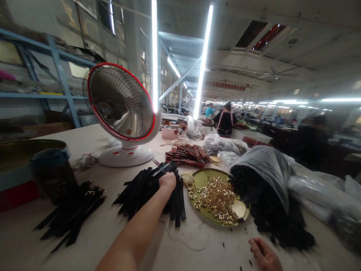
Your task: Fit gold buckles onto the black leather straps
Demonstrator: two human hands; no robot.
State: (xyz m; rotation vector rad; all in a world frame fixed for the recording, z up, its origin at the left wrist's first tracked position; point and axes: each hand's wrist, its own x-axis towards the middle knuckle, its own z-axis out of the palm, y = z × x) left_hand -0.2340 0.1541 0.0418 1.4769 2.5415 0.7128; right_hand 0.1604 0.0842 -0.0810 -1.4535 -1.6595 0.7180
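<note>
My left hand [167, 181] reaches into a pile of black straps [141, 188] on the table. Its knuckles face me, and the fingers are hidden on the far side, so their grip does not show. Low on the right, my right hand [265, 254] rests close to the tabletop with fingers curled together; anything inside them is too small or covered to see. Between the hands lies a round gold-coloured tray [239, 209] holding many small gold metal buckles [217, 197]. Black straps with gold buckles at their ends [76, 214] form a bundle at left.
A white heater-like fan with a red rim [121, 101] stands behind the straps. A plastic bag [267, 169] spills small black pieces [276, 222] at right. Dark red strips [187, 155] lie farther back. A dark lidded jar [52, 173] stands left. People [225, 118] are in the background.
</note>
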